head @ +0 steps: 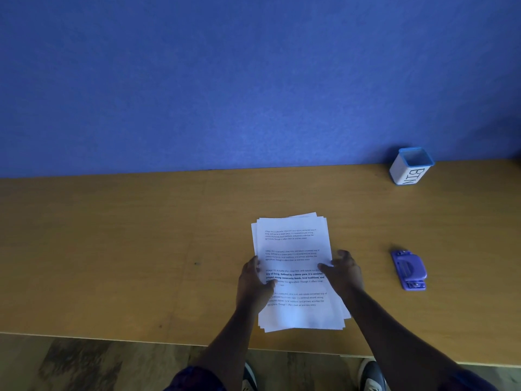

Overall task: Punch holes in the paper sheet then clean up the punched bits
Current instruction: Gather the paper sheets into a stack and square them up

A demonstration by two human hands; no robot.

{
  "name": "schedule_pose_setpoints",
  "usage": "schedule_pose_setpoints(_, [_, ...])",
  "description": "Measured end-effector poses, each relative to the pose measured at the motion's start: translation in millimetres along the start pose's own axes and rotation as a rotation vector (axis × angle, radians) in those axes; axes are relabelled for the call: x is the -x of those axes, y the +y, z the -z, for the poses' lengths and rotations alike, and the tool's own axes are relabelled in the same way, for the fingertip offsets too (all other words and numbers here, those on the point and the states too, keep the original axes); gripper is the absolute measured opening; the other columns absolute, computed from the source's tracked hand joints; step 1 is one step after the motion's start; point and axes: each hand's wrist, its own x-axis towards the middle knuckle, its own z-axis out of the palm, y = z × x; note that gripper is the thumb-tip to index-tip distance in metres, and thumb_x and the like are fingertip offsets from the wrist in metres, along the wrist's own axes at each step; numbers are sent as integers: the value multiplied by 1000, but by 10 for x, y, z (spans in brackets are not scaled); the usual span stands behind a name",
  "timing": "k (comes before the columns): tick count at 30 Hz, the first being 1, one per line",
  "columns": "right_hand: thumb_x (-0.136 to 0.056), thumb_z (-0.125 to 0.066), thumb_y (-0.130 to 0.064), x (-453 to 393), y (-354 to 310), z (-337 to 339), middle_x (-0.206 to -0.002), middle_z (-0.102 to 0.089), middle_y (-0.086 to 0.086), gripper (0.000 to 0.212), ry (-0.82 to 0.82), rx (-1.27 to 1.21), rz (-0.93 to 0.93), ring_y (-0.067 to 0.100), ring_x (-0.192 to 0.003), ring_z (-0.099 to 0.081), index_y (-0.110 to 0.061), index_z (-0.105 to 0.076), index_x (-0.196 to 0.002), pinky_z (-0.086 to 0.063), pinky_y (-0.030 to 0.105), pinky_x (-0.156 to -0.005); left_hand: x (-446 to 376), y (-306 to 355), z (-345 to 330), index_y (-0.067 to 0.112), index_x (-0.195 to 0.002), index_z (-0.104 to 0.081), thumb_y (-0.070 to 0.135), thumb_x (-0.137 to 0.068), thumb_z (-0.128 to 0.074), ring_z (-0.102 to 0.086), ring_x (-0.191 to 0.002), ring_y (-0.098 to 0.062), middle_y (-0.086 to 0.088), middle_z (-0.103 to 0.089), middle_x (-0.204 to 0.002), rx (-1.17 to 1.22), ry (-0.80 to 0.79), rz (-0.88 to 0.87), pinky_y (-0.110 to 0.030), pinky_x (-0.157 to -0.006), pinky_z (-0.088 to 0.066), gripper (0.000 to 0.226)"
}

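Note:
A loose stack of white printed paper sheets (294,249) lies on the wooden table, slightly fanned. My left hand (253,280) grips the stack's left edge, thumb on top of the text. My right hand (342,270) holds the right edge, thumb on the paper and fingers curled beside it. A purple hole punch (409,270) lies flat on the table to the right of the stack, apart from both hands. No punched bits are visible.
A white cup with a blue rim, marked BIN (411,166), stands at the back right against the blue wall (225,80). The wooden table (112,235) has its front edge near me; my shoes and the floor show below it.

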Motion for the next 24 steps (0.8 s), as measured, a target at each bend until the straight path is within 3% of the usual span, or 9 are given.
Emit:
schedule_pose_setpoints(3, [-84, -79, -31, -76, -29, 16, -126, -70, 12, 72, -16, -42, -63, 31, -115, -64, -5, -47, -143, -50, 33, -83, 16, 21, -23, 18, -153, -38, 25, -78, -84, -56, -128, -16, 2, -53, -147, -47, -7, -23, -34, -102, -54, 88])
schedule_pose_setpoints(6, [-84, -78, -37, -99, -41, -9, -126, -68, 10, 71, -21, -71, -94, 27, -97, -64, -7, -49, -141, -48, 30, -71, 39, 23, -33, 20, -151, -40, 25, -75, -84, -54, -131, -18, 4, -50, -149, -104, -6, -61, -39, -104, -55, 88])
schedule_pose_setpoints(10, [-82, -79, -42, -129, -8, -68, -126, -67, 12, 72, -37, -140, -126, 28, -101, -66, -7, -51, -139, -55, 37, -78, 58, -3, -37, 21, -146, -43, 24, -73, -83, -54, -128, -20, 4, -50, -145, -188, -4, -97, -40, -98, -57, 84])
schedule_pose_setpoints(12, [-80, -82, -42, -145, 21, -89, -119, -69, 13, 70, -83, -239, -156, 31, -98, -70, -5, -55, -133, -58, 40, -78, 60, -19, -39, 23, -134, -47, 25, -70, -83, -55, -122, -20, 5, -53, -136, -238, -3, -119, -35, -89, -58, 73])
schedule_pose_setpoints(15, [-76, -87, -36, -112, 17, -119, -93, -66, 14, 58, -149, -469, -199, 22, -61, -62, -4, -57, -114, -48, 28, -49, 54, -33, -48, 21, -124, -53, 30, -68, -87, -54, -119, -20, 4, -53, -133, -315, -24, -163, -28, -85, -54, 66])
schedule_pose_setpoints(17, [-74, -89, -35, -84, -1, -158, -75, -62, 13, 60, -138, -575, -231, 18, -47, -51, -9, -54, -115, -38, 22, -42, 51, -37, -51, 17, -132, -55, 32, -71, -89, -51, -126, -20, 2, -49, -141, -341, -21, -182, -28, -91, -52, 71])
schedule_pose_setpoints(19, [-72, -88, -40, -60, -31, -182, -65, -63, 10, 54, -146, -580, -238, 19, -45, -51, -9, -57, -104, -38, 23, -43, 52, -38, -42, 15, -140, -52, 33, -73, -88, -48, -132, -21, 2, -45, -149, -342, -21, -177, -31, -99, -50, 78])
schedule_pose_setpoints(21, [-74, -87, -39, -64, -49, -190, -71, -74, 11, 42, -159, -595, -222, 22, -46, -65, -4, -66, -82, -48, 24, -44, 56, -40, -35, 14, -143, -50, 33, -75, -87, -46, -135, -21, 1, -43, -151, -346, -26, -183, -31, -101, -49, 80])
schedule_pose_setpoints(24, [-75, -89, -32, -54, -54, -175, -86, -80, 16, 36, -146, -607, -173, 32, -70, -77, -3, -74, -91, -63, 38, -59, 63, -45, -29, 16, -141, -51, 32, -76, -86, -46, -133, -20, 2, -42, -151, -339, -28, -188, -29, -99, -49, 76])
